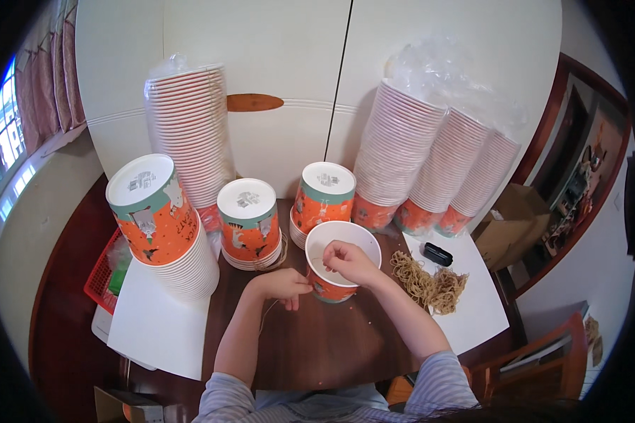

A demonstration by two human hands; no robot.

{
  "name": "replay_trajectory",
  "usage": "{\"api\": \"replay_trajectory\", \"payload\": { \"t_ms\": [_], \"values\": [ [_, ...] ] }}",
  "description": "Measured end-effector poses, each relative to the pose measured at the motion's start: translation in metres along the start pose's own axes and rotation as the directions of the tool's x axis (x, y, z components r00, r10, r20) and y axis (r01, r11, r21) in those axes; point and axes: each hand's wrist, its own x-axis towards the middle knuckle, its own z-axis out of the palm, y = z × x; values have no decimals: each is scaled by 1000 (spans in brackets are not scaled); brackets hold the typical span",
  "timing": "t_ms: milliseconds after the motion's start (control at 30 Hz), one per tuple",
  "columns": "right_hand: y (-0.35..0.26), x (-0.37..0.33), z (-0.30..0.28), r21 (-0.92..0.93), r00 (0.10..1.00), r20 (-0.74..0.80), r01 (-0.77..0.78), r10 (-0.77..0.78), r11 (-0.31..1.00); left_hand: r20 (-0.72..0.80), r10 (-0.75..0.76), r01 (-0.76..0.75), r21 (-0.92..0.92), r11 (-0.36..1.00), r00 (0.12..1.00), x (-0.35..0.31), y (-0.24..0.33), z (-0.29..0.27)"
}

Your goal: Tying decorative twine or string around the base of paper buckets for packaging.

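Observation:
An upright paper bucket (319,243) with a white inside and an orange and green printed wall stands before me on the brown tabletop. Over its mouth, my right hand (349,262) is closed, fingertips pinched together inside the rim; what they hold is too small to make out. At the bucket's left side is my left hand (283,283), fingers bent and close to the printed wall. A thin tan string (264,316) hangs below that hand and seems held in it. Upside-down nested buckets (250,229) stand just beyond my left hand.
More inverted bucket stacks stand at the left (155,222) and behind (324,201). Tall plastic-wrapped bucket stacks (190,127) line the back. To the right lie bundles of tan string (430,285) and a small black object (438,254) on a white sheet. A red basket (100,275) is beyond the left edge.

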Motion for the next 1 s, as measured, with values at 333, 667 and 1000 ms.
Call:
{"api": "replay_trajectory", "payload": {
  "t_ms": [333, 667, 1000],
  "values": [
    [6, 1, 0, 28, 998, 54, 24, -26, 999, -176, 122, -158, -212, 964, 977, 21, -17, -2],
    [-8, 2, -11, 73, 993, -76, 97, -91, 993, -695, 158, -686, -599, 413, 701, 19, 3, -3],
    [-35, 19, 1, -327, 926, 88, 375, -368, 867, -591, 481, -554, 69, 830, 647, 38, -10, 14]
  ]
}}
